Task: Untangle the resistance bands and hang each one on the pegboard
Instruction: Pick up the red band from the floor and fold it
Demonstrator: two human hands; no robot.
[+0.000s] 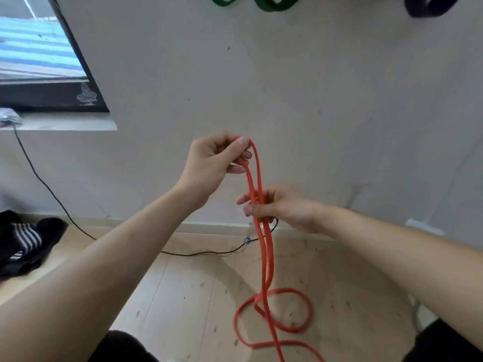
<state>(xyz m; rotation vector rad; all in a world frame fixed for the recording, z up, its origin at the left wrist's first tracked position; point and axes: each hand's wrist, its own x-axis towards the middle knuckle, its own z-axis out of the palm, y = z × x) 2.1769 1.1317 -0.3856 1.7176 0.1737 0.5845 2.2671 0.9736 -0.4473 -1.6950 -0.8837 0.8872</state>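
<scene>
A long red resistance band (267, 259) hangs in front of the wall. My left hand (214, 163) pinches its top loop between thumb and fingers. Lower down, my right hand (277, 207) grips the two hanging strands together. Below that hand the band runs to the wooden floor, where it lies in loose crossed loops (282, 314). At the top edge of the view two green bands (271, 2) and a dark purple band (428, 6) hang on the wall; what they hang from is out of view.
A black cable (60, 202) runs from the window sill (65, 125) down the wall and across the floor behind the band. Dark and striped clothing (23, 241) lies on the floor at the left. A white socket (423, 226) sits low on the wall at right.
</scene>
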